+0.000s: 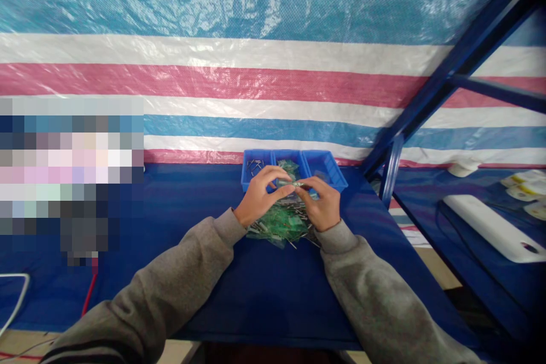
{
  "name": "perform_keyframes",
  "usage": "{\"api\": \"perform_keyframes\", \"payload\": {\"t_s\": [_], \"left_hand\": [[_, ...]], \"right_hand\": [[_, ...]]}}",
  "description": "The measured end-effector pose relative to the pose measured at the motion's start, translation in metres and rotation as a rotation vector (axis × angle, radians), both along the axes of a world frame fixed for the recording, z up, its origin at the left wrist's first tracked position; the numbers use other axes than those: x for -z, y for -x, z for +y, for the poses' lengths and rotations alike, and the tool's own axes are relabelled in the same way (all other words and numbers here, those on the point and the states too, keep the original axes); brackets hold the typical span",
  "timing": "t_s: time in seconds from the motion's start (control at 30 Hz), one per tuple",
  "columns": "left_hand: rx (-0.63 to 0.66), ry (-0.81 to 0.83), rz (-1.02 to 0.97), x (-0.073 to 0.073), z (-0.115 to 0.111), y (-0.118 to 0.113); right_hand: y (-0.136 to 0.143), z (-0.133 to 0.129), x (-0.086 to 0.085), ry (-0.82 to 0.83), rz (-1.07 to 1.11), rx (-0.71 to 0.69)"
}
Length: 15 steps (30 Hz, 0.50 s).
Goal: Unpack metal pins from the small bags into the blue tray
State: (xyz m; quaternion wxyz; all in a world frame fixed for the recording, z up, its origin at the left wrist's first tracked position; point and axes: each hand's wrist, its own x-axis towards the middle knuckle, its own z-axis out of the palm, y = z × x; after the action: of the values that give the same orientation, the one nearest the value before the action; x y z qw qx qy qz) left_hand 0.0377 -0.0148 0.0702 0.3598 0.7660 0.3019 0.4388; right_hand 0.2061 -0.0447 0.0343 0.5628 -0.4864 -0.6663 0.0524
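Observation:
My left hand [265,194] and my right hand [323,203] meet in front of a blue bin, thumbs and fingers pinched together. Between the fingertips is a small shiny plastic packet [294,183]; what it holds is too small to make out. Under my hands a pile of green see-through packets [277,226] lies on the table, mixed with thin metal pins [301,210]. The three-part blue bin [344,181] stands just behind. Metal pins [255,166] lie in its left compartment, green packets [288,168] in the middle one, and some clear plastic [323,176] in the right one.
The blue table [196,290] ends at a striped plastic sheet [256,85]. A blue metal frame [430,88] slants up at the right. On a second table there are a white long device [490,227] and tape rolls [526,186]. A blurred-out area covers the left.

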Motion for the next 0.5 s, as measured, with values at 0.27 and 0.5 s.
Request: {"api": "perform_keyframes", "payload": {"t_s": [0.27,0.5], "left_hand": [[-0.089,-0.033,0.051,0.000,0.002,0.003],[-0.033,0.373,-0.137,0.010,0.002,-0.001]], "right_hand": [[0.002,-0.003,0.005,0.033,0.009,-0.004],[0.000,-0.003,-0.004,-0.109,-0.082,-0.077]]}}
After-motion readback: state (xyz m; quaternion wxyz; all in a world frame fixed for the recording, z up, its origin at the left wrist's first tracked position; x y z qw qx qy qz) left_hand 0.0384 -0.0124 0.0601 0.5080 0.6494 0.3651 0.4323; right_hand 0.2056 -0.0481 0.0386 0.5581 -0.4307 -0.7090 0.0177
